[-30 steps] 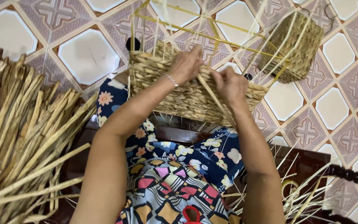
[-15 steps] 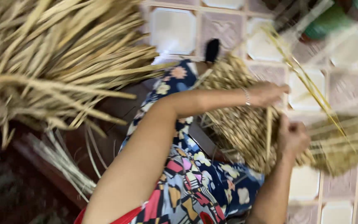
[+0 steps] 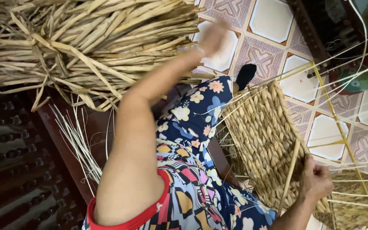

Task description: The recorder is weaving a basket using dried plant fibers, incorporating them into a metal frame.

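1. Two hands are in view, and neither is easy to read. The left hand (image 3: 213,37) is stretched out over the bundle of dried reed strips (image 3: 86,47) and is smeared by motion blur, so I cannot tell whether its fingers are closed or slack, or whether it touches the strips at all.
2. The right hand (image 3: 316,181) is seen from the back, curled tight at the near edge of the half-woven basket (image 3: 263,140). It seems to be pinching a single flat reed strip (image 3: 289,176) that runs up across the weave, though the fingertips are hidden behind the knuckles.
3. One half-woven basket lies tilted against the person's lap, resting partly on the flower-print cloth (image 3: 196,123) and partly over the tiled floor (image 3: 273,21). Its lower corner is cut off by the frame's bottom edge.
4. One thin yellow wire frame (image 3: 335,115) rises from the basket's far side, and pale loose strands cross it. I cannot count the strands where they overlap.
5. One large bundle of dried reed strips fills the upper left, cut off by the top and left edges.
6. A smaller fan of thin pale stalks (image 3: 79,145) lies on the dark wooden bench (image 3: 18,170) below the bundle.
7. One dark object (image 3: 245,76) pokes up past the cloth; what it is cannot be made out.
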